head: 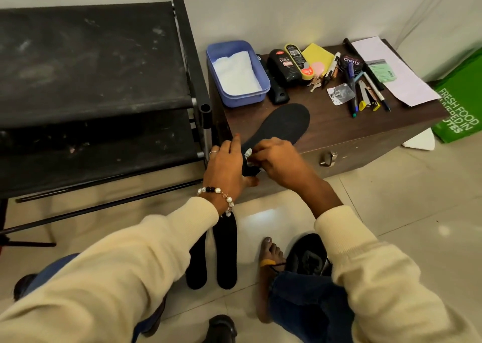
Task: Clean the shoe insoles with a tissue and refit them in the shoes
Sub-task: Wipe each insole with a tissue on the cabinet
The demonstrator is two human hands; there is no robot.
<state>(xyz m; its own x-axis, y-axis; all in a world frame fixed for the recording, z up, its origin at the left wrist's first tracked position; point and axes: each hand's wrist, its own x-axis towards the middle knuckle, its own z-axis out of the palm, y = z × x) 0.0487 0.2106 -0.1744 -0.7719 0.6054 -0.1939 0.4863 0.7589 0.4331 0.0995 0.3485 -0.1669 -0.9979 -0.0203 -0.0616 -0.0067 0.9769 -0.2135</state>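
We observe a black fabric shoe rack [86, 63] at left and a dark wooden cabinet [339, 131] beside it. On the cabinet top stand a blue plastic tub [263, 81] holding white tissues [236, 74], polish bottles [284, 67], pens and papers. A black insole [281, 123] lies tilted over the cabinet's front edge, toe end on the top. Our left hand [227, 165] grips its heel end, fingers curled round it. Our right hand [276, 160] pinches a small white tissue [249, 156] against the insole surface. Two further black insoles [225, 254] lie side by side on the tiled floor below, near a black shoe [307, 256].
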